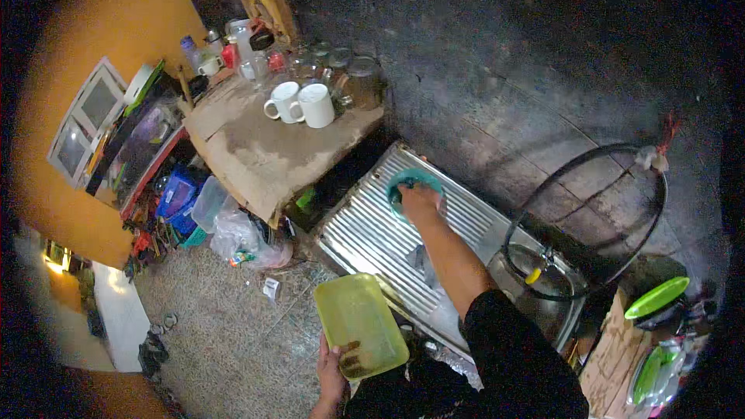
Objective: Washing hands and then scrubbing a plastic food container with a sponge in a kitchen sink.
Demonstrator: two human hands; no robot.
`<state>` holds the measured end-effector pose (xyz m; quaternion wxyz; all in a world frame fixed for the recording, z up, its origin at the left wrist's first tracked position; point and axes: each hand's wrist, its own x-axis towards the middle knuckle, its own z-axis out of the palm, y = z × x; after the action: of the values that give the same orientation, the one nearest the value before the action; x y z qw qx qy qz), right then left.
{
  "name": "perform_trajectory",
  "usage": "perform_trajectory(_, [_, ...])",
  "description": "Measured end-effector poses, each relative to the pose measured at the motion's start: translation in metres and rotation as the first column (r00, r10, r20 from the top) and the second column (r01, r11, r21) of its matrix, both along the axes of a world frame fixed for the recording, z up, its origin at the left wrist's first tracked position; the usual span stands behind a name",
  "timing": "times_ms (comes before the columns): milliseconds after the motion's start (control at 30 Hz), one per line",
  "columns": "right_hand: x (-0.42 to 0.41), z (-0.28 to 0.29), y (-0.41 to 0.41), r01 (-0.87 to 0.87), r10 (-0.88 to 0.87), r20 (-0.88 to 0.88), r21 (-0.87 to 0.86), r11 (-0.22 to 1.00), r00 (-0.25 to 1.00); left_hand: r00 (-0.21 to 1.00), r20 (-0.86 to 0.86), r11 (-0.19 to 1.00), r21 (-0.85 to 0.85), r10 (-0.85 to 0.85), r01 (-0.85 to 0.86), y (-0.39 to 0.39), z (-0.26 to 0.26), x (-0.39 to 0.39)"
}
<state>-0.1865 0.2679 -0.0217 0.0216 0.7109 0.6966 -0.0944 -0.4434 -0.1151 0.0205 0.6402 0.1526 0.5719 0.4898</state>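
Note:
My left hand (333,369) grips the lower left edge of a yellow-green translucent plastic tray (364,326), its fingers showing dimly through it. My right hand (420,201) reaches down into a round teal bowl (396,177) on the ribbed metal drainboard (361,221); its fingertips are inside the bowl, and what they touch cannot be made out. A grey plastic-like piece (420,262) lies on the drainboard, partly behind my right forearm.
A metal sink basin (529,291) with a yellow-ended tap (532,275) and a looped dark hose (582,154) is at right. White mugs (316,106) and glass jars (362,73) stand on a worn table (244,139). Green plates (657,298) are at far right; plastic bags (241,238) lie below the table.

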Motion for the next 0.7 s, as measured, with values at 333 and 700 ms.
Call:
perform_trajectory(333, [0.05, -0.014, 0.016, 0.105, -0.092, -0.387, 0.014, 0.994, 0.918, 0.972, 0.051, 0.971, -0.069, -0.227, 0.231, 0.009, 0.004, -0.003])
perform_trajectory(700, [0.138, 0.12, -0.153, 0.6, -0.033, -0.896, 0.268, 0.754, 0.442, 0.928, 0.089, 0.918, 0.206, -0.362, 0.339, 0.085, 0.032, 0.111])
